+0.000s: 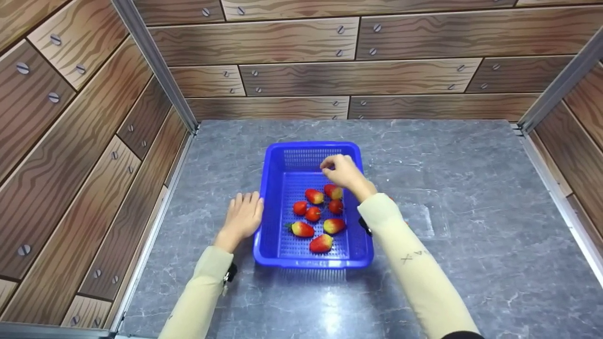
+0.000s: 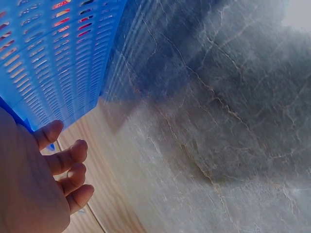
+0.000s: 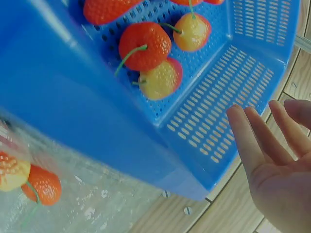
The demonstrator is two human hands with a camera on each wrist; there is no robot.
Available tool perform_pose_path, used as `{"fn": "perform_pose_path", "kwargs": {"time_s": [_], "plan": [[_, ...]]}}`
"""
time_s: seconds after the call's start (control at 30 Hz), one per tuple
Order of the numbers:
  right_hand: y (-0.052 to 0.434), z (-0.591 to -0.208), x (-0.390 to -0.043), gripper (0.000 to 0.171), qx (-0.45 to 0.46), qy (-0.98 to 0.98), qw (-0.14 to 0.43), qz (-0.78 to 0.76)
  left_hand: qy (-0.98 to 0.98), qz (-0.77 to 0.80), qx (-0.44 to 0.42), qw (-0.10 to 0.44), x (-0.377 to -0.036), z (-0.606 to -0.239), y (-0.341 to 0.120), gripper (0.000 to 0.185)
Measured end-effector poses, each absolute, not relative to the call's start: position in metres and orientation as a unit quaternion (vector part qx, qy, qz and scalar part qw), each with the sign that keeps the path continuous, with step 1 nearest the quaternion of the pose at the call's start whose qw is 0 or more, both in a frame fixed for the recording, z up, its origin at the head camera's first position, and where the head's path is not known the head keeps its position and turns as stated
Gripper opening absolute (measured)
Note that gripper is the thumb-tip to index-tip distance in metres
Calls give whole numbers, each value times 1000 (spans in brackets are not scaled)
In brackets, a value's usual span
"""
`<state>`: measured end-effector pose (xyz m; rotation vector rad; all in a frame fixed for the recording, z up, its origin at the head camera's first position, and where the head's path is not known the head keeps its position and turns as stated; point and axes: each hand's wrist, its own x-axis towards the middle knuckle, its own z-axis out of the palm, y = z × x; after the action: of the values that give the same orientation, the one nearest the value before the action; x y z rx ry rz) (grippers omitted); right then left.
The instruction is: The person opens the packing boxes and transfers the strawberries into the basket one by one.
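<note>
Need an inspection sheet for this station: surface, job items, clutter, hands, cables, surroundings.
Surface: grey marble-patterned tabletop, glare towards the near edge.
Job's things: blue basket, upright, holding at least eight red or red-and-yellow fruits.
Clutter: two loose fruits outside the basket, on its right; the right sleeve mostly hides them from the head view.
Hands: left hand at the basket's left side, fingers extended; right hand above the basket's far right part, holding nothing.
Cables: nothing seen.
Surroundings: plank-patterned panels on three sides, metal corner posts.
</note>
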<state>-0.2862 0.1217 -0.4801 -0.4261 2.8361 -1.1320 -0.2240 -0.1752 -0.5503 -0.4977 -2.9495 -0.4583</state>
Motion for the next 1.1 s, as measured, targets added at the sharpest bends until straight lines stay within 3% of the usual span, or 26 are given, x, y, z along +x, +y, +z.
{"fn": "perform_pose_path", "kwargs": {"time_s": [0.4,0.77,1.1], "plan": [[153,-469,-287,22,-124,921,-43,-367,-970,-161,-171,64,-223,-552,-174,30],[198,-467,-283,23,-94,928,-30,-360,-972,-158,-164,58,-222,-550,-174,31],[242,-489,-268,23,-78,938,-24,-336,-971,-159,-169,59,-222,-549,-176,30]]}}
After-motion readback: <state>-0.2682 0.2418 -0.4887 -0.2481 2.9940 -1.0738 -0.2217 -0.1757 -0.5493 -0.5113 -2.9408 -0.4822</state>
